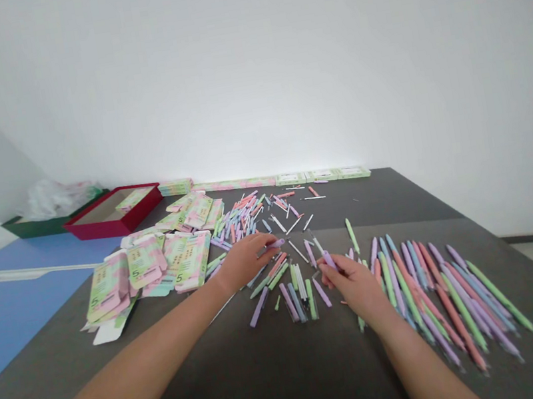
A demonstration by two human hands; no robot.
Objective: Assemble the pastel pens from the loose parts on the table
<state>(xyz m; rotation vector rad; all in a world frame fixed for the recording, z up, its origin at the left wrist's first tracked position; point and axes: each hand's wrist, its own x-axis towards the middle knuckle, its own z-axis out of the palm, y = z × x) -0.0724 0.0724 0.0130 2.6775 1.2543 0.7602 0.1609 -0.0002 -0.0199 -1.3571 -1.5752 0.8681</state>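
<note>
My left hand (246, 258) is closed around a short purple pen part (276, 244) with a clear end, above the loose parts in the middle of the table. My right hand (355, 280) pinches a purple pen barrel (329, 259), from which a pale, slender tip points up and away. The two held parts are apart. Beneath and between my hands lie pen caps (259, 307), short barrels and white refills (300, 282). Assembled pens (451, 295) in purple, green, blue and coral lie in a spread beside my right hand.
Flat printed cartons (193, 262) overlap at the left. A heap of pen parts (243, 215) lies farther back. Filled cartons (293, 178) line the wall. A red tray (116, 226) and a green tray (43, 227) with plastic bags (56, 195) stand at the far left.
</note>
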